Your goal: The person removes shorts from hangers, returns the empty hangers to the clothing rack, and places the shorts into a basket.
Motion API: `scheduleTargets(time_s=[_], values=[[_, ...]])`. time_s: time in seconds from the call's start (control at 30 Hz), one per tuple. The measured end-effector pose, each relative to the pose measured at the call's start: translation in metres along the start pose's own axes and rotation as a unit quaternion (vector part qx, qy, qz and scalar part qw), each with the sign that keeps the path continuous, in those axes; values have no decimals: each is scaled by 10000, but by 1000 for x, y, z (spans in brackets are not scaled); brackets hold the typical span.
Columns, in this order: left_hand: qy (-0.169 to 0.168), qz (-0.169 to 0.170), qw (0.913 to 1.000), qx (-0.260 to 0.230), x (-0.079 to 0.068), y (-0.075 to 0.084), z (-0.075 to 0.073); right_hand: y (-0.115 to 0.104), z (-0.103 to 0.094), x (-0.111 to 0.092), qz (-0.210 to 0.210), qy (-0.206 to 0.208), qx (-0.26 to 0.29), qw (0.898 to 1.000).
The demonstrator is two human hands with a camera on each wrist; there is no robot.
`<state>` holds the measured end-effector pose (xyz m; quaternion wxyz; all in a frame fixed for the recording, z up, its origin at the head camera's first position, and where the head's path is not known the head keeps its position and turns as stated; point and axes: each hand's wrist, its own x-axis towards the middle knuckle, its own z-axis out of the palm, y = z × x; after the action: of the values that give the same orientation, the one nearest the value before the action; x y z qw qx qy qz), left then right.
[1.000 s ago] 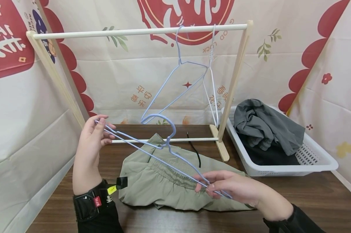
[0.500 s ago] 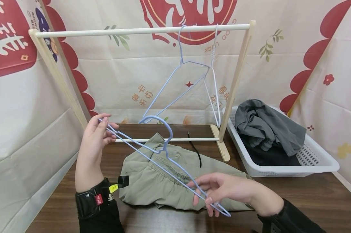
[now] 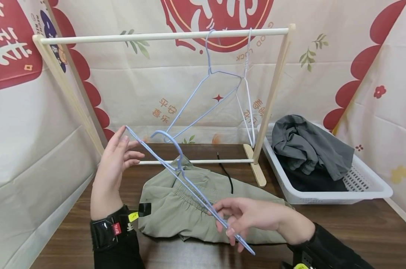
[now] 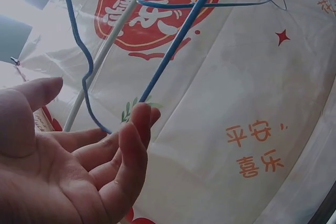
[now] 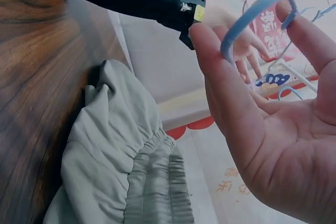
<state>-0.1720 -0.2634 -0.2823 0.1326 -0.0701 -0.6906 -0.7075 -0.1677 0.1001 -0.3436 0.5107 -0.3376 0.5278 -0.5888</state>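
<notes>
A pale blue wire hanger (image 3: 194, 188) slants over the grey-green elastic-waist garment (image 3: 176, 220) on the table, its hook toward the rack. My left hand (image 3: 117, 164) is at its upper far end. The left wrist view shows the fingers (image 4: 134, 150) touching that end, with the thumb standing apart. My right hand (image 3: 243, 216) holds the lower near end between thumb and fingers. In the right wrist view, the rounded end of the hanger (image 5: 252, 17) spans from finger to thumb. The garment (image 5: 105, 150) lies below, untouched by either hand.
A wooden rack (image 3: 162, 36) stands behind, carrying another blue hanger (image 3: 189, 99) and a white hanger (image 3: 248, 106) toward its right side. The white basket (image 3: 374, 188) at right contains a dark grey garment (image 3: 310, 145) and a black cloth (image 3: 304, 179). A black cord (image 3: 226, 173) lies by the green garment.
The hanger has turned steeper and more edge-on: its far end rises, its near end drops and shifts left. My right hand has moved left and down. The left thumb has come off the wire.
</notes>
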Motion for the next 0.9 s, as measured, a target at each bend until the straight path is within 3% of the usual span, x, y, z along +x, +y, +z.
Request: scheduleTargets(time_s=[0.23, 0.5, 0.9], values=[[-136, -64, 9996, 231, 0, 0, 1, -2, 7, 18, -38, 226, 125, 9997], [-102, 6, 9990, 424, -1, 2, 4, -3, 19, 49, -161, 801, 266, 9963], [29, 152, 9984, 541, -1, 4, 6, -16, 35, 98, -382, 1957, 598, 9781]])
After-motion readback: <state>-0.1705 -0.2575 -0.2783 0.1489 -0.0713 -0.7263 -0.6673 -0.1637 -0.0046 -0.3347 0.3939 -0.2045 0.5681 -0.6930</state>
